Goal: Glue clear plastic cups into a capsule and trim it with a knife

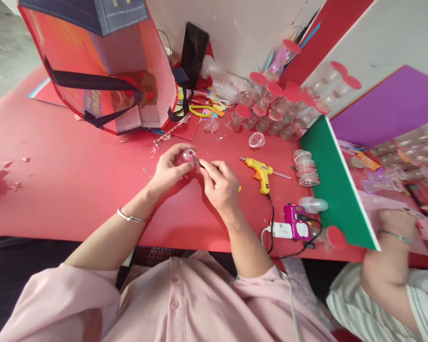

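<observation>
My left hand (168, 168) is closed around a small clear plastic dome lid (186, 156) with a hole in its top. My right hand (221, 186) pinches a small thin blade (196, 160), whose tip meets the edge of the lid; most of its handle is hidden by my fingers. Both hands are close together above the red table (103, 190). A yellow glue gun (262, 173) lies to the right of my right hand, a clear stick poking from its back. Beyond it is a loose clear plastic lid (257, 140).
Several clear cups with red discs (274, 89) crowd the back right. A stack of clear lids (306, 168) stands by the green divider (337, 190). Purple power adapter (295, 223) and cables lie near the front edge. A large bag (107, 80) fills the back left. A co-worker's arm (388, 251) is at right.
</observation>
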### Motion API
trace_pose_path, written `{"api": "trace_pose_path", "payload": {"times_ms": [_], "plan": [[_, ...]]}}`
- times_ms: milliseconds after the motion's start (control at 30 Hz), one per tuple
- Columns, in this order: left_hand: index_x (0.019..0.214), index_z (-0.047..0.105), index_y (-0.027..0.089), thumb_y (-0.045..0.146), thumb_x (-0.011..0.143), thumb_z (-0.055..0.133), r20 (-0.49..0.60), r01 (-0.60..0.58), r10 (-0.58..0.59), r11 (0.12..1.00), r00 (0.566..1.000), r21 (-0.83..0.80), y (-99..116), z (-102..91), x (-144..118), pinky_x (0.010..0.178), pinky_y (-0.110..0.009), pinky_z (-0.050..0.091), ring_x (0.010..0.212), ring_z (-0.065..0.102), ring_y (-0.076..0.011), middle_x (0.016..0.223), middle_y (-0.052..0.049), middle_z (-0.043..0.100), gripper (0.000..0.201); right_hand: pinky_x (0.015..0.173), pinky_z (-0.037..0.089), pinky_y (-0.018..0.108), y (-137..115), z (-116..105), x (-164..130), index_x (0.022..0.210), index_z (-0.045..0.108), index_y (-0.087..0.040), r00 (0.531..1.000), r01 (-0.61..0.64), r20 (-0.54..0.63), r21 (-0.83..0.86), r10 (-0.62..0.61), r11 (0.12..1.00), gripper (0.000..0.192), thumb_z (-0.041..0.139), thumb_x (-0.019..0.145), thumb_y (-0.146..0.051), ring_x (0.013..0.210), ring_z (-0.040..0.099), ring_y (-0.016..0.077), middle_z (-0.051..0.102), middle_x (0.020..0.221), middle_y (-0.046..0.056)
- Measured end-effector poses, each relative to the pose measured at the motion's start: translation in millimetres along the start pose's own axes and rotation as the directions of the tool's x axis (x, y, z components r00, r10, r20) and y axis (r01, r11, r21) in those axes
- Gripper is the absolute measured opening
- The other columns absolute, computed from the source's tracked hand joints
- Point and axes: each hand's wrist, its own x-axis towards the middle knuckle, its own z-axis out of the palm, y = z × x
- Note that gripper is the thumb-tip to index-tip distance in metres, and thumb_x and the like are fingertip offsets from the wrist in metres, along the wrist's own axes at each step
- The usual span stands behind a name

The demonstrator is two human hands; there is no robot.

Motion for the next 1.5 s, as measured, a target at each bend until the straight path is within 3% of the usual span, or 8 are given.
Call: {"api": "trace_pose_path", "payload": {"times_ms": [167,333,567,767,1200,1367,1500], "plan": [[0.115,0.072,0.021,0.024,0.075,0.082,0.002,0.002,-0.002,1.0,1.0,0.005,7.5,3.6,-1.9,0.055,-0.021,0.061,0.079,0.07,-0.0152,0.108,-0.006,0.072,0.041,0.089,0.056,0.031,0.6,-0.1,-0.9,0.13,0.079,-0.03,0.999,-0.024,0.029,0.013,0.024,1.0,0.028,0.059,0.11,-0.034,0.095,0.071,0.0174,0.076,0.106,0.006],[0.117,0.067,0.022,0.026,0.079,0.081,0.019,-0.036,0.036,0.999,0.999,0.01,2.0,0.8,-1.4,0.058,-0.024,0.061,0.075,0.071,-0.0158,0.098,-0.003,0.072,0.041,0.09,0.056,0.032,1.7,0.1,-1.0,0.132,0.078,-0.029,0.999,-0.023,0.046,-0.002,0.023,1.0,0.029,0.058,0.111,-0.033,0.096,0.071,0.0182,0.076,0.106,0.007],[0.123,0.068,0.024,0.049,0.083,0.089,0.022,-0.139,0.137,0.986,0.99,0.089,-6.6,-4.8,-0.3,0.075,-0.03,0.061,0.088,0.071,-0.0184,0.113,-0.006,0.072,0.051,0.092,0.056,0.033,0.9,-0.9,-0.8,0.132,0.077,-0.03,0.999,-0.01,0.033,0.0,0.01,1.0,0.029,0.058,0.111,-0.033,0.098,0.07,0.0181,0.075,0.108,0.006],[0.124,0.069,0.024,0.055,0.083,0.089,-0.001,-0.201,0.205,0.961,0.979,0.19,-7.7,-4.6,1.7,0.094,-0.034,0.058,0.104,0.069,-0.022,0.12,-0.008,0.071,0.056,0.092,0.056,0.033,0.7,-0.7,-1.3,0.133,0.077,-0.03,0.999,0.002,0.038,-0.023,-0.001,1.0,0.03,0.058,0.111,-0.033,0.098,0.071,0.0185,0.075,0.107,0.006],[0.123,0.07,0.024,0.059,0.081,0.089,-0.018,-0.188,0.199,0.95,0.98,0.25,-3.6,-3.8,-1.4,0.086,-0.03,0.058,0.104,0.069,-0.0232,0.12,-0.009,0.072,0.058,0.093,0.055,0.033,-0.1,-2.9,-1.0,0.132,0.078,-0.03,0.999,0.004,0.037,-0.03,-0.003,1.0,0.03,0.057,0.111,-0.034,0.098,0.07,0.0185,0.075,0.107,0.007],[0.121,0.07,0.024,0.06,0.083,0.087,-0.014,-0.24,0.256,0.924,0.967,0.297,-3.2,-3.6,-0.8,0.097,-0.035,0.056,0.108,0.069,-0.0238,0.118,-0.009,0.072,0.056,0.091,0.055,0.033,0.8,-1.9,-1.1,0.132,0.078,-0.03,0.999,0.005,0.037,-0.031,-0.004,0.999,0.03,0.057,0.111,-0.033,0.096,0.07,0.0187,0.074,0.106,0.007],[0.119,0.07,0.023,0.063,0.085,0.084,-0.012,-0.238,0.257,0.911,0.966,0.336,-1.7,-3.7,-0.7,0.095,-0.036,0.057,0.104,0.069,-0.0242,0.115,-0.008,0.073,0.054,0.09,0.055,0.034,1.1,-0.7,-1.6,0.133,0.078,-0.03,0.999,0.006,0.032,-0.027,-0.005,1.0,0.03,0.058,0.111,-0.033,0.096,0.07,0.0189,0.074,0.105,0.007]]}}
